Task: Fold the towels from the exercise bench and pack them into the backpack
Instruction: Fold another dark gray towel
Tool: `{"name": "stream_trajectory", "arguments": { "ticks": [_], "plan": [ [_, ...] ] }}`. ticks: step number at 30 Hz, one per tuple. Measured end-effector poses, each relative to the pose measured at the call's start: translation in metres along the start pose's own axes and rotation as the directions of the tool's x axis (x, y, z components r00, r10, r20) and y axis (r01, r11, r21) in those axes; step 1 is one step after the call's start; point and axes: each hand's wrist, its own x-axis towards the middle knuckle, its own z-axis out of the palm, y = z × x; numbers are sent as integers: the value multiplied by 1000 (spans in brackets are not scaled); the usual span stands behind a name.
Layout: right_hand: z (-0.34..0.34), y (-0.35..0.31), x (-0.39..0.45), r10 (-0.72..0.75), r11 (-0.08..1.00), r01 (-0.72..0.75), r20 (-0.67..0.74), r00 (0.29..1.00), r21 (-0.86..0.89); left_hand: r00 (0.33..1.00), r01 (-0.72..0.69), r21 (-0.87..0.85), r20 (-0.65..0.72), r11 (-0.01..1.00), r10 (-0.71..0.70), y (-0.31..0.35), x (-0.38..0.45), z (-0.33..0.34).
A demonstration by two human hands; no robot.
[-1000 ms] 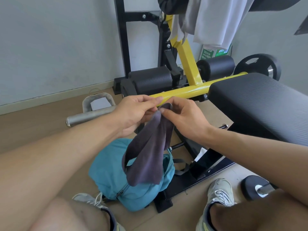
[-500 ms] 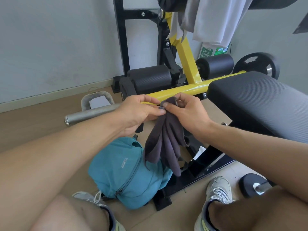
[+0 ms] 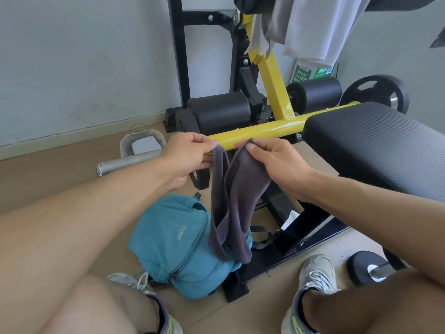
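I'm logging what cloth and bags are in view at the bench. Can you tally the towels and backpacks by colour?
Dark grey towel, pinched at its top edge by the left hand and the right hand: 1
Light grey towels draped at the top: 2, as far as I can tell
Teal backpack: 1
Total: 4

A black upright frame (image 3: 179,56) stands against the pale wall (image 3: 84,56). A yellow sloping post (image 3: 272,75) comes down to meet a yellow crossbar (image 3: 260,133). Two black foam rollers sit beside the post, one on the left (image 3: 221,112) and one on the right (image 3: 317,92). A black weight plate (image 3: 375,91) stands behind, near a green and white box (image 3: 302,74). A silver bar (image 3: 127,161) lies above the wooden floor (image 3: 48,169), in front of a grey padded handle (image 3: 142,141). A dumbbell (image 3: 368,267) rests at lower right. Grey laced sneakers show at the bottom, one left (image 3: 134,283), one right (image 3: 315,273).
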Motion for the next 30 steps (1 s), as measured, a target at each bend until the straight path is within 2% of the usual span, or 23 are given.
{"name": "stream_trajectory", "arguments": {
  "ticks": [2,4,8,13,25,30],
  "plan": [
    [-1,-5,-4,-18,992,36,146,989,-122,999,-44,-5,6,999,44,0,0,-1],
    [1,-10,-8,-41,979,83,217,975,-186,995,-78,4,61,997,77,1,-3,0],
    [6,-15,-9,-109,977,122,84,991,-175,974,-125,67,196,990,110,2,-10,5],
    [3,-9,-4,-165,968,150,-64,984,-199,959,-201,108,222,974,173,2,-9,5],
    [1,-5,-3,-128,975,109,-87,988,-196,942,-221,150,289,964,171,7,-14,4],
    [1,-4,-2,-134,975,117,-77,988,-190,943,-259,213,269,942,198,8,-16,6]
  ]
}}
